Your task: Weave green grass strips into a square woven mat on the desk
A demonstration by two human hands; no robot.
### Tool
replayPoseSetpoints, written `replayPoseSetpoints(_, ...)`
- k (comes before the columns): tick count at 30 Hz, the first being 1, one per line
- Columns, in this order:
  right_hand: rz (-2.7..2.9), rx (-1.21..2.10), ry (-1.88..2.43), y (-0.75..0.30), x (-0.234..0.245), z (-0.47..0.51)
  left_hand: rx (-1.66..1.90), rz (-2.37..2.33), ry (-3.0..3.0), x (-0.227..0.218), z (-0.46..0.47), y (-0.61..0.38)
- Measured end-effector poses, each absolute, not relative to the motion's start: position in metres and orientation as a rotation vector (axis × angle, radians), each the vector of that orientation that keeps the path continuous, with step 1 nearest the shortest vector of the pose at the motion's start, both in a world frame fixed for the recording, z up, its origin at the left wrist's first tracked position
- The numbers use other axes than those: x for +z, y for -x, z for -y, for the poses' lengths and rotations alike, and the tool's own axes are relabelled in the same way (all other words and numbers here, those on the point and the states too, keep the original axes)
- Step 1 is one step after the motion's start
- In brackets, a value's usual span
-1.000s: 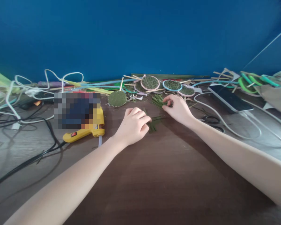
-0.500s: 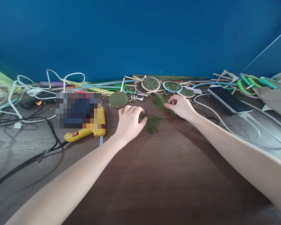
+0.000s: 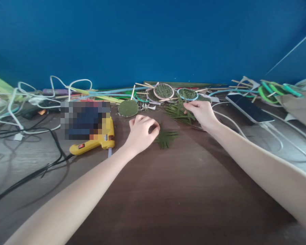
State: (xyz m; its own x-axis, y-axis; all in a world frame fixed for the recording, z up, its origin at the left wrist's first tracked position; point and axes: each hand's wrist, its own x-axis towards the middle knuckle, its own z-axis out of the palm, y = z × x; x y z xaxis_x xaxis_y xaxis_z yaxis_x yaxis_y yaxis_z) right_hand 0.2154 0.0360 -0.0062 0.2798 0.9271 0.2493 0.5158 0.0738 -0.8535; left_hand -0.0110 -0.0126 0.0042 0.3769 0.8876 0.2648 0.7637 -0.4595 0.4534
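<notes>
Right hand [image 3: 202, 113] has shifted farther from the glue gun [image 3: 91, 145], its fingers pinched on loose leaf strips [image 3: 178, 110]. Brown table [image 3: 168, 190], blue wall [image 3: 153, 37] behind. Left hand [image 3: 142, 132] (fingers curled) pinches the woven strips [image 3: 165, 137], which lie flat just right of the glue gun.

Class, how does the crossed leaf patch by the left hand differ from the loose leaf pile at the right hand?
The crossed patch is small, flat and interlaced; the loose pile is bigger and scattered. The patch lies by the left hand; the pile sits farther back, pinched by the right hand. Both are green strips.
</notes>
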Motion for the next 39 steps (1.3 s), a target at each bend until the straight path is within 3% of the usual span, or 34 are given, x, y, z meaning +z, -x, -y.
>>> replayPoseSetpoints(16,1.447,0.358,1.460,-0.213,0.000,-0.030,0.661,-1.467,-2.412,0.000,0.010,0.012)
replayPoseSetpoints(29,1.337,0.482,1.451,-0.212,-0.005,-0.034,0.710,-1.477,-2.373,0.001,0.011,0.013)
replayPoseSetpoints(36,1.323,0.205,1.379,-0.214,-0.001,-0.030,0.821,-1.526,-2.251,0.005,0.012,0.012)
replayPoseSetpoints(39,1.515,0.261,1.410,-0.201,0.006,-0.018,0.884,-1.559,-2.195,0.008,0.013,0.012)
